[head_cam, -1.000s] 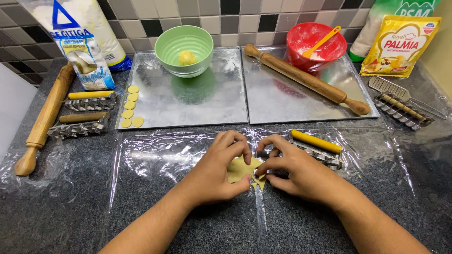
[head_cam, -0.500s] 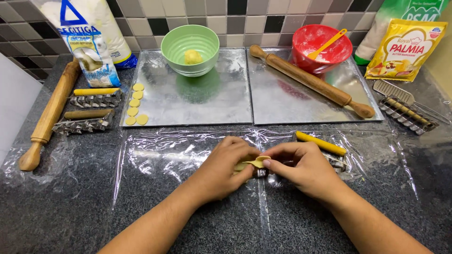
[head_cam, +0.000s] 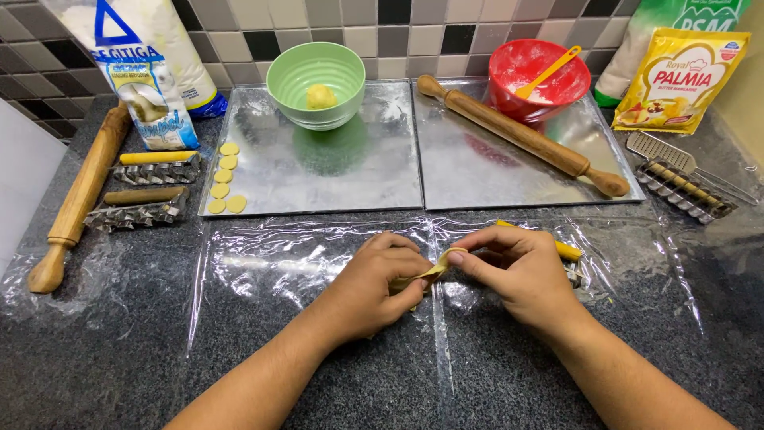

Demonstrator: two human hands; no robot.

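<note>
While both hands meet over the clear plastic sheet (head_cam: pixel 318 263) near the counter's front edge, the left hand (head_cam: pixel 382 283) and right hand (head_cam: pixel 517 271) pinch a thin yellow dough strip (head_cam: pixel 434 272), seemingly folded, between closed fingertips.

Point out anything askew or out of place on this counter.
Nothing spilled or damaged. One rolling pin lies slanted across the right baking tray, not beside it. Both hands, left hand and right hand, pinch a thin dough strip.

Green bowl (head_cam: pixel 316 84) on the left tray (head_cam: pixel 358 171) — red bowl (head_cam: pixel 535 78), rolling pin (head_cam: pixel 521 135) (diagonal) on the right tray (head_cam: pixel 485 179).
</note>
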